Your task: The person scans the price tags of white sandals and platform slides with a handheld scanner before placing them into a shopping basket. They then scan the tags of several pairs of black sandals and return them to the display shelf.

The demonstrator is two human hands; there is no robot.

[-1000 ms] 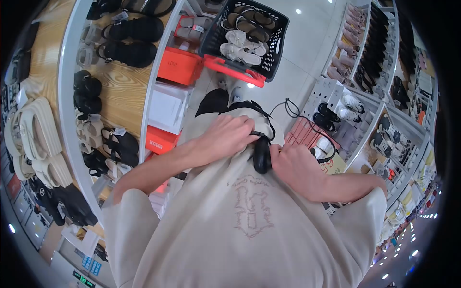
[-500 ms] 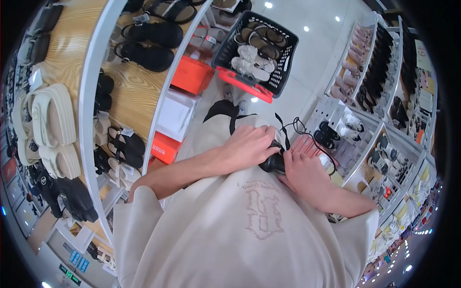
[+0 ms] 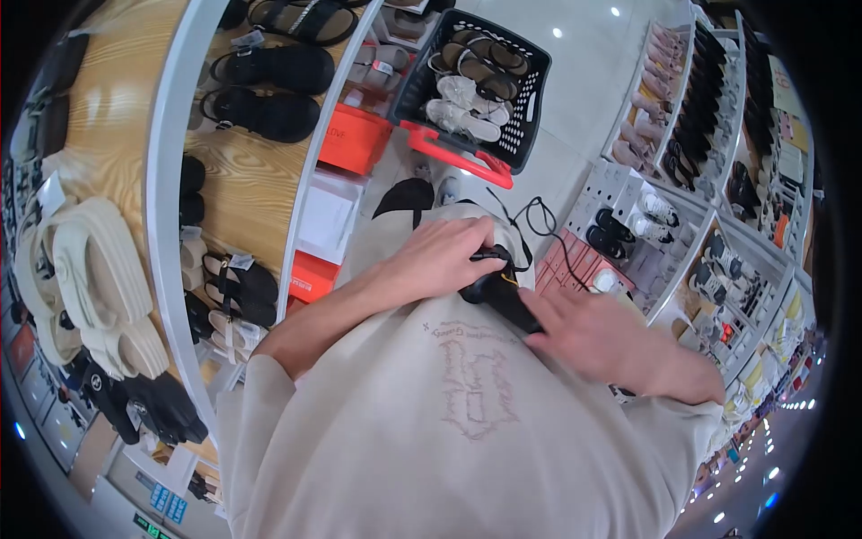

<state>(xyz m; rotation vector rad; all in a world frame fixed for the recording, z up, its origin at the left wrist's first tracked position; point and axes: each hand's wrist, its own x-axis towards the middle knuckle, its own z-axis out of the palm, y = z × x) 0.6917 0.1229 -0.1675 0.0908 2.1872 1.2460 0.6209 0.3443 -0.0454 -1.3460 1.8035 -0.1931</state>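
A black object (image 3: 501, 298), seemingly a shoe with a strap and a small yellow mark, is held close to the front of my beige shirt. My left hand (image 3: 453, 256) is closed around its upper left end, thumb against the strap. On the other side, my right hand (image 3: 579, 331) touches the object's lower right end with its fingers stretched and apart, somewhat blurred. A thin black cord (image 3: 549, 216) loops out beyond the object over the floor side.
A black basket (image 3: 537, 90) with a red handle (image 3: 453, 157) holds sandals and white shoes ahead. Wooden shoe shelves (image 3: 251, 166) stand at the left, red boxes (image 3: 355, 139) beside them. More shoe racks (image 3: 691, 278) line the right.
My right hand has moved right and slightly down, its fingers spreading from the strap area. More of the black object shows between my hands. My left hand has shifted slightly left.
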